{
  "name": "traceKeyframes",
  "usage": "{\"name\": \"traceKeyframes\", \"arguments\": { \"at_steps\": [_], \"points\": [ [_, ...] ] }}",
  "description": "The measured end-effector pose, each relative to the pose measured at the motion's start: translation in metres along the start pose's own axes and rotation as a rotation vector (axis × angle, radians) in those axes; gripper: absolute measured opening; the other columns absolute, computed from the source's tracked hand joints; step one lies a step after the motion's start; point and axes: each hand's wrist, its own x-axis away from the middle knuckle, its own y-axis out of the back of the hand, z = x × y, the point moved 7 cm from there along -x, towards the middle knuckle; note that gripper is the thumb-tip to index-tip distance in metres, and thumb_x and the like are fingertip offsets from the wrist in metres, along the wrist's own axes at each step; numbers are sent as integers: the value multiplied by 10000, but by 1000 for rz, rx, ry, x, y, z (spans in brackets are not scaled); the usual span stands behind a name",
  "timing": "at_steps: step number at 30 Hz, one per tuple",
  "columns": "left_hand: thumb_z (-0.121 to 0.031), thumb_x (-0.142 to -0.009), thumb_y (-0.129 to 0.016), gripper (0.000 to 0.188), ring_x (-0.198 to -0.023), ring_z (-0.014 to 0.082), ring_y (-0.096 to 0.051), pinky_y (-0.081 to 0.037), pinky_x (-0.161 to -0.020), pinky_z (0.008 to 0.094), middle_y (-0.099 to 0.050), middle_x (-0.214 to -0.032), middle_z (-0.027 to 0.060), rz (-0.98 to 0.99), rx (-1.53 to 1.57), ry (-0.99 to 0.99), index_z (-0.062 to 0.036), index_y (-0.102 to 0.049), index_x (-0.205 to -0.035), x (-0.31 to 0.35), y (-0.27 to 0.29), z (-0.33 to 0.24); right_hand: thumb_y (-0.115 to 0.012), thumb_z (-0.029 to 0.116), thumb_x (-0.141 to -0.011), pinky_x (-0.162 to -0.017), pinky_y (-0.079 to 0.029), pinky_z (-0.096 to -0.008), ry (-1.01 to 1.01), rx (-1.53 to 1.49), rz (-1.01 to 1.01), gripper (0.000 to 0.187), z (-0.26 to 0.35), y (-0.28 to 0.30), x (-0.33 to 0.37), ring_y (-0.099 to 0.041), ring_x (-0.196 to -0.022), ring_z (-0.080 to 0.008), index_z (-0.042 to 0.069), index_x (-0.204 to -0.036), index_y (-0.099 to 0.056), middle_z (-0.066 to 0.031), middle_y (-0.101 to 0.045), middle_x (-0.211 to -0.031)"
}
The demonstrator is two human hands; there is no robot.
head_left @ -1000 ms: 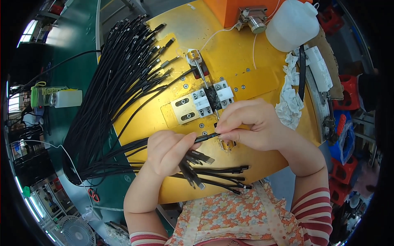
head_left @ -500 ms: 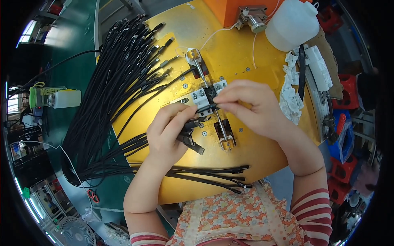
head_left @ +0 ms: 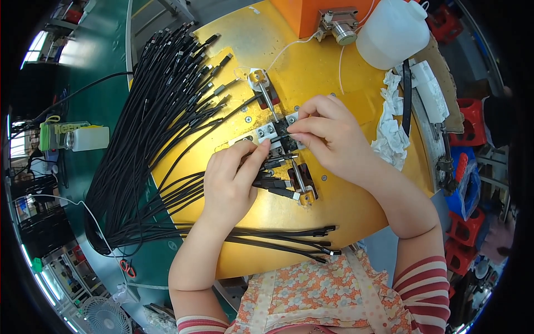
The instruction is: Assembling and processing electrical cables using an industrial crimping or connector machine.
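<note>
My left hand (head_left: pixel 229 175) is closed on several black cables (head_left: pixel 278 162), whose connector ends stick out past the fingers. Its thumb and forefinger pinch one cable over the metal clamping fixture (head_left: pixel 267 132), with the end pointing right. Close by, my right hand (head_left: pixel 336 139) has thumb and forefinger pressed together at that cable's tip; what lies between them is too small to make out. Metal rods (head_left: pixel 268 99) with brass-coloured ends reach toward the fixture from above and below. A big bundle of black cables (head_left: pixel 133 139) lies fanned out to the left.
More black cables (head_left: pixel 278 240) lie along the near edge of the yellow worktop (head_left: pixel 350 214). An orange machine (head_left: pixel 300 16) and a white plastic jug (head_left: pixel 392 36) stand at the back. Crumpled white tissue (head_left: pixel 392 136) lies at right. Scissors (head_left: pixel 127 268) rest on the green table.
Both hands have shifted slightly up, with the pinched cable end moving up along the fixture. Cable ends below my left hand have swung right and spread.
</note>
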Motion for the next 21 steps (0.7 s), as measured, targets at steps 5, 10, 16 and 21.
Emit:
{"name": "traceKeyframes", "arguments": {
  "at_steps": [5,10,16,21],
  "points": [
    [75,-616,-609,497,-801,242,-559,-444,-704,334,-591,-963,59,15,-21,3,-63,-659,-1091,0,-1,-1,-662,-10,-710,-715,-466,-360,185,327,33,219,23,0,7,-557,-837,-265,21,-927,-662,-87,-574,-936],
    [44,-603,-626,509,-826,246,-558,-441,-728,348,-584,-967,57,34,-47,15,-88,-659,-1093,3,-1,4,-660,-11,-696,-723,-470,-373,214,446,102,261,31,-1,10,-572,-858,-268,15,-956,-654,-108,-578,-970],
    [1,-599,-650,510,-846,245,-558,-437,-744,350,-574,-983,54,81,-58,29,-112,-658,-1096,-1,-2,2,-679,0,-723,-716,-474,-366,164,105,168,221,32,2,10,-583,-849,-274,25,-941,-653,-113,-596,-958],
    [-16,-604,-659,495,-854,242,-566,-441,-744,350,-582,-992,53,79,-72,27,-111,-655,-1090,-1,-2,1,-650,33,-761,-695,-462,-370,179,-81,161,98,29,1,9,-559,-780,-289,27,-848,-606,-99,-560,-826]
  ]
}}
